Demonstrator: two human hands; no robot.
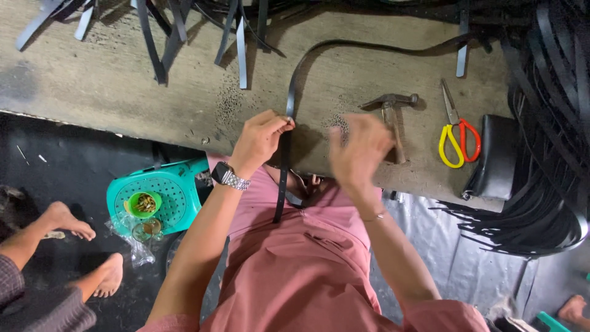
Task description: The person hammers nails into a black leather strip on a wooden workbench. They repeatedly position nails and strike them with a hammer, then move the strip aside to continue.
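The head view looks down on a black leather strap (pixel 287 123) that runs from the far side of the desk (pixel 123 86) in a curve, crosses the near edge and hangs down over the person's lap. The left hand (pixel 261 138) pinches the strap just inside the near edge, its grip closed on it between thumb and fingertips. The right hand (pixel 356 150) hovers beside it, blurred with motion, fingers spread and holding nothing that can be made out. A hammer (pixel 391 117) lies just beyond that hand, head toward the far side, and yellow-and-red-handled scissors (pixel 456 132) lie further toward the right edge, next to a black pouch (pixel 495 157). More black straps (pixel 547 123) are heaped at the right end and along the far edge. The desk surface near the strap is pocked with small dents. Judging from this, the strap is being positioned and held for working at the pinched spot; the free hand would need a tool, with the strap kept flat and steady. On the floor to the left stand a teal basket (pixel 172 190) and another person's bare feet (pixel 92 252).
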